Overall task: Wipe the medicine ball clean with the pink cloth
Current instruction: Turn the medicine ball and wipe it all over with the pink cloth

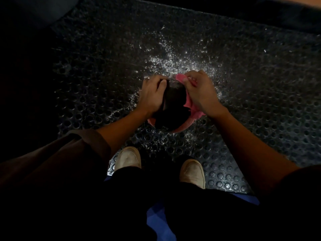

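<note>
A dark medicine ball with a reddish lower part sits on a studded black rubber mat just in front of my feet. My left hand holds the ball's left side, fingers curled over its top. My right hand grips the pink cloth against the ball's right side. The cloth hangs down past my wrist along the ball. The scene is very dim, so the ball's surface shows little detail.
Shiny droplets or white specks are scattered on the mat beyond the ball. My two light shoes stand at the mat's near edge. A blue floor strip shows below. The far and left edges are dark.
</note>
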`<state>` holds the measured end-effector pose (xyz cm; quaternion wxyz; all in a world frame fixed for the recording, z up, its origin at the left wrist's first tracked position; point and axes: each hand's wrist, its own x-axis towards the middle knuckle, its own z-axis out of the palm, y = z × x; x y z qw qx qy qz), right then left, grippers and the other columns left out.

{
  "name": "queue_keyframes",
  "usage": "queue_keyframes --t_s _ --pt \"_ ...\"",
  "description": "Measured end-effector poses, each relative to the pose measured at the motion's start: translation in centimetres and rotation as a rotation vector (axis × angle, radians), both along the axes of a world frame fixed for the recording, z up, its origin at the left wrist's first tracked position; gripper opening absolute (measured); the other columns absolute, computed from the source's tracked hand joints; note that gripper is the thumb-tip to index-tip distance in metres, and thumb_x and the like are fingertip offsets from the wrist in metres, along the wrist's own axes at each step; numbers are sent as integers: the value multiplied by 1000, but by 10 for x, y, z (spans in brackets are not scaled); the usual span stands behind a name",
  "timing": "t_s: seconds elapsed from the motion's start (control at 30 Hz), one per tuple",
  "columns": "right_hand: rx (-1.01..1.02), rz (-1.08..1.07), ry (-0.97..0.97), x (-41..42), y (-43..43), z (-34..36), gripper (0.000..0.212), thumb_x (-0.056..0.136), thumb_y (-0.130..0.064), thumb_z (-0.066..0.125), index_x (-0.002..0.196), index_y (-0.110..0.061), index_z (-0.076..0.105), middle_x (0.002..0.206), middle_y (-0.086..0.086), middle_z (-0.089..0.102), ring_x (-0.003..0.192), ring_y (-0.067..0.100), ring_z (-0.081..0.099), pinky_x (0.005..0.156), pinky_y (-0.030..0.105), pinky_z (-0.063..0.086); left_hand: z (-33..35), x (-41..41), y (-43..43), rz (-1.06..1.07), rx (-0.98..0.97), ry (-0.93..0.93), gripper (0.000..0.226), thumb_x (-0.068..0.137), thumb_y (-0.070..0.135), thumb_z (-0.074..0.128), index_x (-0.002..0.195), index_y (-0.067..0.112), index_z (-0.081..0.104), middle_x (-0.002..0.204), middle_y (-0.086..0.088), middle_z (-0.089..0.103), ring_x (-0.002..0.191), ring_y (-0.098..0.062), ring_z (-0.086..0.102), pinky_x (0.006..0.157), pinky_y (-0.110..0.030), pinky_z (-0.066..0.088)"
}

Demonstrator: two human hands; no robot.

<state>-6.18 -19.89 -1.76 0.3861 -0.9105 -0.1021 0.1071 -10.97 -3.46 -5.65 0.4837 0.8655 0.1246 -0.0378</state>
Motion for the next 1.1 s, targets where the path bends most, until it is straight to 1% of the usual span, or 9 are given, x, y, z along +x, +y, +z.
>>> queue_keyframes --t_s 0.1,0.2,0.37,0.5,0.6,0.73,0.87,1.0,1.1 --pt "24 34 19 1 -7 -8 19 92 -43 58 103 -31 67 105 -2 55 91 7 54 83 24 49 -1 0 0 -21 1 -13 39 98 34 35 116 13 62 119 -2 60 111 -19 43 94 -36 37" --pt "60 0 63 3 -9 -7 20 92 -46 57 95 -30 70 99 -7 66 90 7 61 85 37 52 -5 3 1 -51 15 -28 41 97 38 35 115 14 63 118 -1 62 114 -21 47 96 -38 38" --pt "95 137 2 -3 0 3 21 90 -43 62 98 -26 73 96 -11 54 88 -1 56 80 23 49 -7 6 0 -54 27 -21 42 95 41 33 114 19 63 117 3 63 113 -21 49 92 -30 34" --pt "103 29 16 -1 -4 4 21 90 -42 62 95 -24 72 92 -11 53 86 2 56 82 34 52 -4 10 -2 -78 37 9 44 94 45 31 114 21 63 118 3 62 115 -20 46 98 -39 37" --pt "199 175 22 -8 -4 9 20 89 -36 65 100 -22 74 97 -5 56 90 2 56 82 25 51 -9 12 0 -72 30 9 50 90 52 27 112 25 64 117 6 63 114 -19 50 99 -42 39" --pt "78 27 2 -3 -8 8 14 90 -45 61 89 -33 68 89 -17 52 85 -3 54 83 32 51 -7 13 -4 -46 7 50 48 93 45 23 114 29 63 122 8 61 117 -18 45 102 -48 36" --pt "193 190 19 -6 -5 13 19 87 -39 67 95 -22 74 94 -7 56 86 0 56 79 25 51 -8 17 -5 -63 -2 30 45 92 44 25 109 32 65 119 9 64 114 -18 51 98 -49 40" --pt "80 87 -4 -1 -11 12 14 89 -47 62 96 -38 69 91 -14 52 85 -2 55 80 35 53 -11 23 -3 -51 -16 43 43 89 47 28 106 37 66 117 9 65 114 -20 55 98 -52 43" --pt "151 170 37 -1 -12 15 20 85 -41 68 96 -26 74 91 -15 52 84 -2 54 81 30 52 -9 27 -7 -67 -29 32 41 87 46 28 101 41 66 115 10 67 113 -20 57 98 -52 43"
